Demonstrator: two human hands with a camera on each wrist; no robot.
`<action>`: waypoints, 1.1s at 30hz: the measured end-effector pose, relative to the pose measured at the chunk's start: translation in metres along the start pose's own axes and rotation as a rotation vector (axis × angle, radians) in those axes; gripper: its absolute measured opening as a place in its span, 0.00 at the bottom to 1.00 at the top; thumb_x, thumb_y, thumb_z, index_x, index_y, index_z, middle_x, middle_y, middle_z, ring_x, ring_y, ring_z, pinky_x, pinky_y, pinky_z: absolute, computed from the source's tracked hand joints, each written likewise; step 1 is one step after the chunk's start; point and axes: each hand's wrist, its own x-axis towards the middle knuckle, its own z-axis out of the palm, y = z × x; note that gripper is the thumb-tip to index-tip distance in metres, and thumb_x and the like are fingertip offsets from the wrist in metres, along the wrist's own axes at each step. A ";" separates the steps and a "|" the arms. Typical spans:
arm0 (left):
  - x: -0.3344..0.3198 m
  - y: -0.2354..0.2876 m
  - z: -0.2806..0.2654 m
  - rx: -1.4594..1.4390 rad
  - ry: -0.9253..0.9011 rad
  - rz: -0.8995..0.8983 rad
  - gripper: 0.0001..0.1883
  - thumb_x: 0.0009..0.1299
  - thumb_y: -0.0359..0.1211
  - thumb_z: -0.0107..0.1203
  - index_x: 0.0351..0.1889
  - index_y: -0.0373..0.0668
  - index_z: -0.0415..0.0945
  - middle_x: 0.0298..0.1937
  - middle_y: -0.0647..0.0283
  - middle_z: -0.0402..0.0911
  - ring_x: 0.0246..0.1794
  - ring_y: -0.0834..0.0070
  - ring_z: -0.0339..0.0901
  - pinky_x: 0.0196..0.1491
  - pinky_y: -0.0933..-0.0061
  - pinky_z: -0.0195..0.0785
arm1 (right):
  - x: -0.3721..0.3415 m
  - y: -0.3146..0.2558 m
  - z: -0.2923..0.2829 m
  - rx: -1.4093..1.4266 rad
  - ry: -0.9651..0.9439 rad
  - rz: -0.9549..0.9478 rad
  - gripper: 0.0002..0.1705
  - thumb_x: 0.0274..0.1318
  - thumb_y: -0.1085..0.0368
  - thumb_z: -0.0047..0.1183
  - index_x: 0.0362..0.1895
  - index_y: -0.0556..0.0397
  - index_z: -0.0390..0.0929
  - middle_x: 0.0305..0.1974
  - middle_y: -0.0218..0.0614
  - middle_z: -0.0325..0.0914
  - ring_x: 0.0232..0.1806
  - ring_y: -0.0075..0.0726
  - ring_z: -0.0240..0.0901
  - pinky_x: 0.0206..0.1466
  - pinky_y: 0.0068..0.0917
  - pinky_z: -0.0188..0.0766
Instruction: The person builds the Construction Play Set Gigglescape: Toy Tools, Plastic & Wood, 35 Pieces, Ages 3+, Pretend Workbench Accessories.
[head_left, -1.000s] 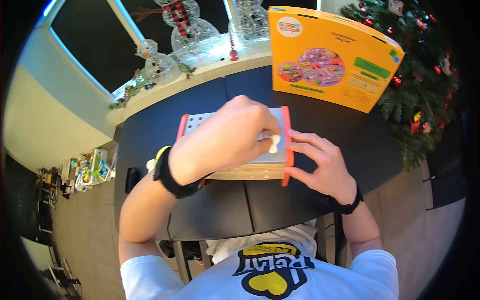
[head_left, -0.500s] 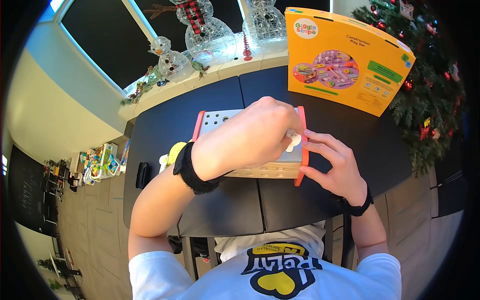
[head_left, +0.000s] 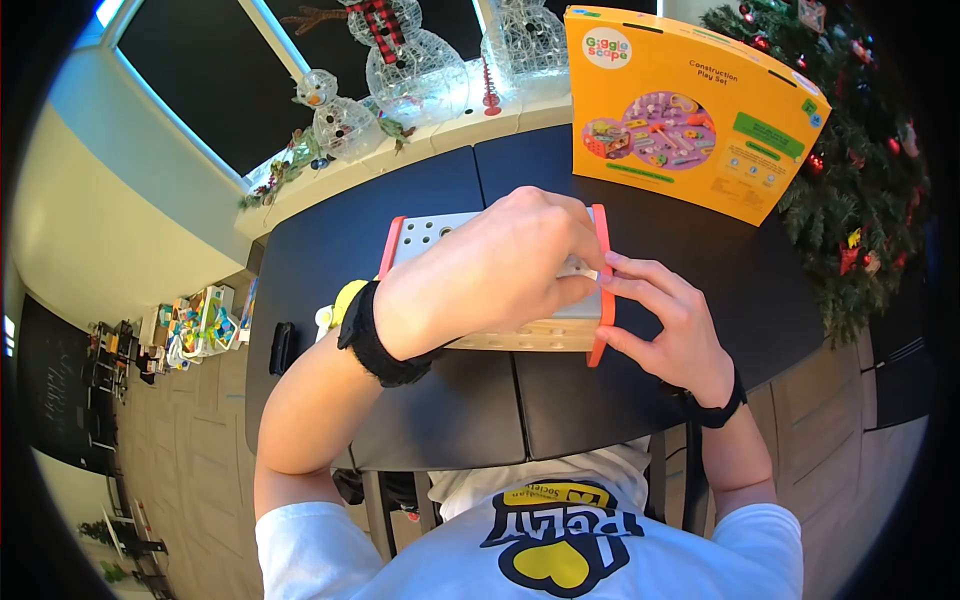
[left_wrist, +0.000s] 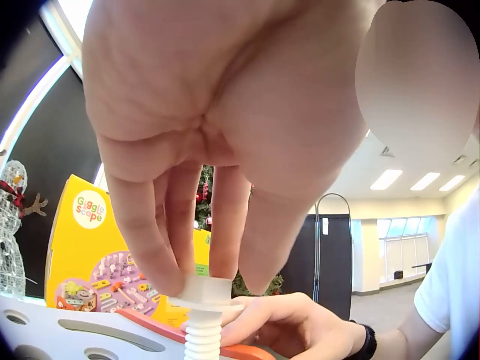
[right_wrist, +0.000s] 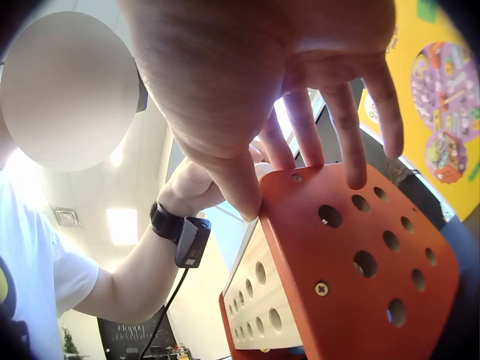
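Note:
A toy workbench box [head_left: 430, 237] stands on the table, with a grey holed top, a pale wooden front and red end panels [right_wrist: 341, 247]. My left hand [head_left: 490, 265] reaches over its top and pinches the head of a white plastic bolt [left_wrist: 202, 334] between thumb and fingers. The bolt stands upright, its ribbed shaft pointing down at the top; its lower end is out of frame. My right hand [head_left: 665, 320] rests on the right-hand red panel, fingers fairly straight along the upper edge and thumb against the front edge.
A yellow play set carton [head_left: 690, 120] stands behind the workbench at the right. A yellow and white piece [head_left: 340, 305] lies by my left wrist, and a small black object [head_left: 284, 347] lies at the table's left. A decorated tree [head_left: 860, 180] stands beyond the right side.
The head view swung left, then steadied. My left fingers have turned about the bolt, so less of its white head shows. My right hand stays on the red panel.

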 end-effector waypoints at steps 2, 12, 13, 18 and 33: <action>0.000 0.000 0.001 -0.021 -0.008 -0.005 0.13 0.61 0.22 0.66 0.45 0.35 0.86 0.43 0.50 0.88 0.44 0.49 0.85 0.49 0.59 0.80 | -0.001 0.000 0.000 -0.001 -0.001 0.005 0.25 0.51 0.56 0.75 0.52 0.51 0.85 0.61 0.37 0.82 0.54 0.47 0.84 0.54 0.40 0.80; -0.004 0.004 0.004 0.069 0.102 0.001 0.14 0.63 0.26 0.67 0.48 0.36 0.84 0.37 0.51 0.86 0.42 0.47 0.84 0.45 0.57 0.78 | 0.000 0.000 0.000 0.009 -0.005 0.010 0.25 0.51 0.56 0.75 0.52 0.50 0.85 0.62 0.37 0.82 0.54 0.48 0.84 0.55 0.40 0.80; -0.004 0.004 0.003 0.105 0.106 -0.031 0.13 0.64 0.27 0.67 0.47 0.36 0.84 0.37 0.51 0.86 0.42 0.48 0.84 0.45 0.57 0.78 | 0.000 0.000 0.000 0.010 0.000 0.009 0.25 0.51 0.56 0.75 0.52 0.50 0.85 0.62 0.37 0.82 0.54 0.48 0.84 0.55 0.40 0.80; 0.000 0.008 0.001 0.140 -0.083 -0.148 0.12 0.65 0.30 0.68 0.45 0.36 0.84 0.38 0.53 0.86 0.45 0.49 0.83 0.47 0.55 0.77 | 0.000 0.000 0.000 0.011 0.001 0.007 0.25 0.51 0.56 0.74 0.52 0.50 0.85 0.62 0.37 0.82 0.54 0.48 0.84 0.55 0.40 0.80; 0.005 0.013 0.005 0.253 -0.117 -0.214 0.09 0.66 0.30 0.67 0.41 0.35 0.85 0.40 0.50 0.85 0.39 0.49 0.83 0.42 0.55 0.77 | -0.003 0.001 0.001 0.006 0.007 0.020 0.25 0.51 0.56 0.75 0.53 0.48 0.86 0.62 0.34 0.82 0.52 0.46 0.84 0.53 0.39 0.79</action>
